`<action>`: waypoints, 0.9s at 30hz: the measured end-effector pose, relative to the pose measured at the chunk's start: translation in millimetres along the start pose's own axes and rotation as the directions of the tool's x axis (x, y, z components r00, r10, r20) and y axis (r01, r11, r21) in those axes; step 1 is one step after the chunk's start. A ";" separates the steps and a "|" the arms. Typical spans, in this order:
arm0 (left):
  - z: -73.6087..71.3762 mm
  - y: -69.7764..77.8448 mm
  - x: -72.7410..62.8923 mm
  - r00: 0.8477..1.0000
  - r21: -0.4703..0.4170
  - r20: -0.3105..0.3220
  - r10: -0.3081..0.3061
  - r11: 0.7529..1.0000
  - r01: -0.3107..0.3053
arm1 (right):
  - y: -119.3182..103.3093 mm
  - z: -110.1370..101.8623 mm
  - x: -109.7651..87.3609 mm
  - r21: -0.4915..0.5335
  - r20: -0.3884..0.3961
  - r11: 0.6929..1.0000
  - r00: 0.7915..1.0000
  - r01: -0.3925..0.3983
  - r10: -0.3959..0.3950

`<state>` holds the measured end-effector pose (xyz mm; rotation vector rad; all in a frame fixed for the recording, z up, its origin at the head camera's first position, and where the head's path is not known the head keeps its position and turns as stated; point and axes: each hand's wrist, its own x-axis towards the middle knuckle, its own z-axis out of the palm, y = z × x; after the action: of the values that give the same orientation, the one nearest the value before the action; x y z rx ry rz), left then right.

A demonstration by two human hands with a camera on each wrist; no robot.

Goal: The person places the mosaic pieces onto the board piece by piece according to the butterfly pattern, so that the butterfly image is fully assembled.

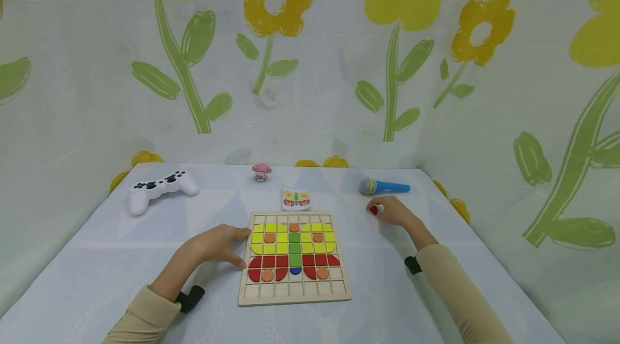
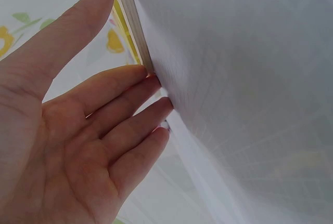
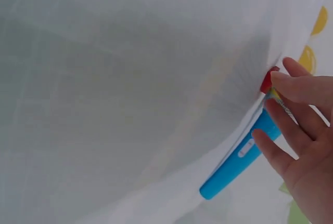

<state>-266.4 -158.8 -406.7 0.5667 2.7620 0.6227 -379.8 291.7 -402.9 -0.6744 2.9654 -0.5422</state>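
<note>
A square wooden grid board [image 1: 296,293] lies on the table, with yellow, red, green, orange and blue pieces set in a butterfly pattern. My left hand [image 1: 215,244] rests at the board's left side, thumb and fingertips at its edge. In the left wrist view, the hand [image 2: 88,130] has its fingers extended beside the board's side [image 2: 134,26]. To the right of the board, my right hand [image 1: 391,211] pinches a small red and white object [image 1: 374,210] low over the table. The right wrist view shows its red part [image 3: 268,80] between thumb and fingers; its kind cannot be made out.
A blue toy microphone [image 1: 389,187] lies just beyond my right hand. Behind the board stands a small butterfly picture card [image 1: 296,200], with a pink figurine [image 1: 261,172] farther back. A white game controller [image 1: 162,189] lies at the back left. Flower-printed cloth surrounds the table.
</note>
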 end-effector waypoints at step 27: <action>-0.7 2.3 0.7 1.000 0.014 0.007 -0.012 1.000 0.012 | 8.3 -1.7 -13.5 0.089 0.056 0.995 0.998 -0.044 0.040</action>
<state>-266.6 -156.9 -405.2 0.5540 2.7628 0.5986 -371.1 305.1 -404.5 -0.6072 2.8784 -0.6392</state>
